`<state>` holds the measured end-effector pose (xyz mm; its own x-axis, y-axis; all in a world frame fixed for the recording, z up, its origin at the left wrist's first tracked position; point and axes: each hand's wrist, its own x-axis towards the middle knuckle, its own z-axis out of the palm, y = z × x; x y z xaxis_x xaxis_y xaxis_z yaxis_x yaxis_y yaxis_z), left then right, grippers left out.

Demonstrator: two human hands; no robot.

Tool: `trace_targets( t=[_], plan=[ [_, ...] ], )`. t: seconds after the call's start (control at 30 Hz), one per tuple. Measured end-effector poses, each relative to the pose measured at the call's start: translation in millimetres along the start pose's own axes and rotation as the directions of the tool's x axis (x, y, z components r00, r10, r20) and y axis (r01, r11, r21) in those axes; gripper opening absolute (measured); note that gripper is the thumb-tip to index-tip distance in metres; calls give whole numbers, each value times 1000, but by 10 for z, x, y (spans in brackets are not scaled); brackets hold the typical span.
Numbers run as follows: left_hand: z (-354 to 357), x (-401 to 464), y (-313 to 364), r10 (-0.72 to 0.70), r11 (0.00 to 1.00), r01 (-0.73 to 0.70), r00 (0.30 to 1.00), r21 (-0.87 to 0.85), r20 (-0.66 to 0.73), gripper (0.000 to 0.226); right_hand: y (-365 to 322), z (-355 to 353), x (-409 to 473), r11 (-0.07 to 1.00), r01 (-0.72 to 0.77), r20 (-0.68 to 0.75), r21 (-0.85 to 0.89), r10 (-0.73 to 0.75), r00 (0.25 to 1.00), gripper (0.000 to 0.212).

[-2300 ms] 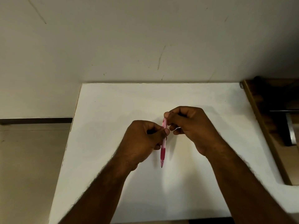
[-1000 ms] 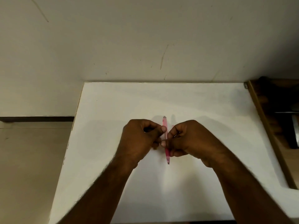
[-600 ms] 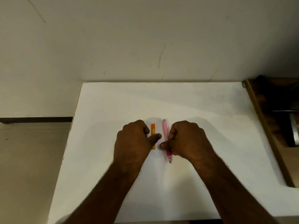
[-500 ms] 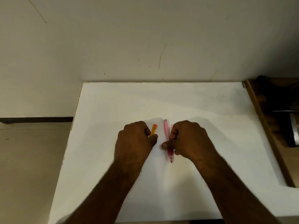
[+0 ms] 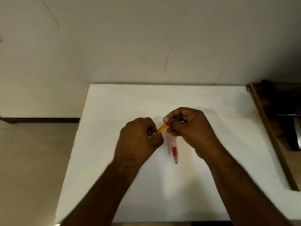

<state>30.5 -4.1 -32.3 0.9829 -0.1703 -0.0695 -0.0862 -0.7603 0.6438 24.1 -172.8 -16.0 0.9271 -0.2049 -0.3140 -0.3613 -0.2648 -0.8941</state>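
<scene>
A pink pen [image 5: 174, 151] lies on the white table [image 5: 114, 101], tip toward me, its far end hidden under my right hand. My left hand [image 5: 140, 137] grips an orange pen [image 5: 160, 129] that slants up to the right, most of it hidden inside the fist. My right hand [image 5: 187, 126] pinches the orange pen's upper end between thumb and fingers, just above the table.
A cream wall stands behind the table. A wooden surface [image 5: 267, 121] with dark objects adjoins the table's right edge. Beige floor [image 5: 32, 160] lies off the left edge.
The pink pen was laid on the table and my right hand let it go. My left hand lifted the orange pen, and my right hand moved up and took its end.
</scene>
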Motion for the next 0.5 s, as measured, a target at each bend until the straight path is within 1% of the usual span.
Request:
trace_targets(
  t=[0.07,0.17,0.23,0.3,0.4,0.5],
  plan=[
    [-24,-8,-36,8,1000,-8,1000,-23,6,14,5,56,7,997,-25,11,76,24,1000,3],
    [-57,-15,-75,16,1000,-15,1000,-25,13,15,1,103,21,987,-73,37,143,69,997,7],
    [-83,-20,-101,36,999,-36,999,-11,7,15,-1,142,34,988,-88,50,128,82,995,8],
    [-113,-30,-123,67,998,-67,998,5,-13,15,3,177,41,989,-91,52,115,86,995,4],
    [-173,-55,-160,83,996,-82,996,17,-35,14,-18,233,37,986,-89,67,144,80,995,5],
    [-228,-88,-194,68,998,-67,997,20,-36,13,-39,255,45,972,-70,-11,223,74,997,10]
  ],
)
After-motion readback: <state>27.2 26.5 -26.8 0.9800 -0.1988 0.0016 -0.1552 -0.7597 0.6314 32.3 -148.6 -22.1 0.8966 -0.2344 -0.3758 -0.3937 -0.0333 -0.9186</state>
